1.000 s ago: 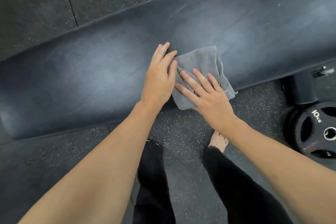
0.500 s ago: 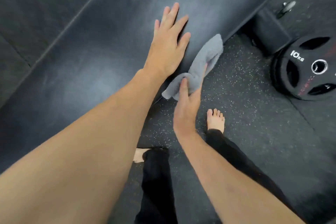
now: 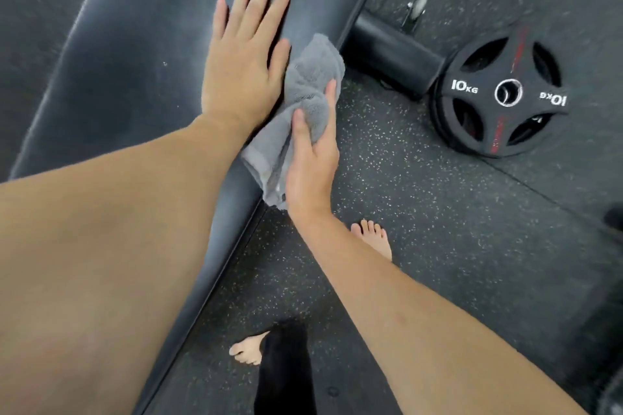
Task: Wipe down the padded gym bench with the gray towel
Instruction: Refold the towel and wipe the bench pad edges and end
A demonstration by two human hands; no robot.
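On the near edge of the bench (image 3: 141,54), a gray towel (image 3: 305,87), bunched and folded over the pad's side. Long axis of the towel along that edge, from lower left to upper right; upper end crumpled on top of the pad, lower end hanging past the edge with a hemmed corner showing. Gripped by the right hand (image 3: 312,158), thumb across the front of the cloth, one fingertip visible round the far side, the rest of the fingers hidden behind it; hand curled closed on the towel against the pad's side. Just beside it, touching the towel's left fold, the left hand (image 3: 246,57), flat on the pad, palm down, fingers spread and straight, holding nothing.

Bench itself dark, padded, slightly glossy, running diagonally from lower left to upper right, its long axis the same way as the towel's. No containers in view.

Beyond the far end of the towel, under the bench, a black cylindrical foot (image 3: 394,54) of the frame, with a small wheel (image 3: 418,7) near it, blurred. Right of the foot and touching it, black plates (image 3: 499,94) marked 10 KG, stacked flat on the floor (image 3: 455,246); number in the stack hard to tell. Floor of dark rubber with pale speckles, seams between tiles. Below the hands, two bare feet (image 3: 372,239) on the floor, well apart, and one black trouser leg (image 3: 286,374).
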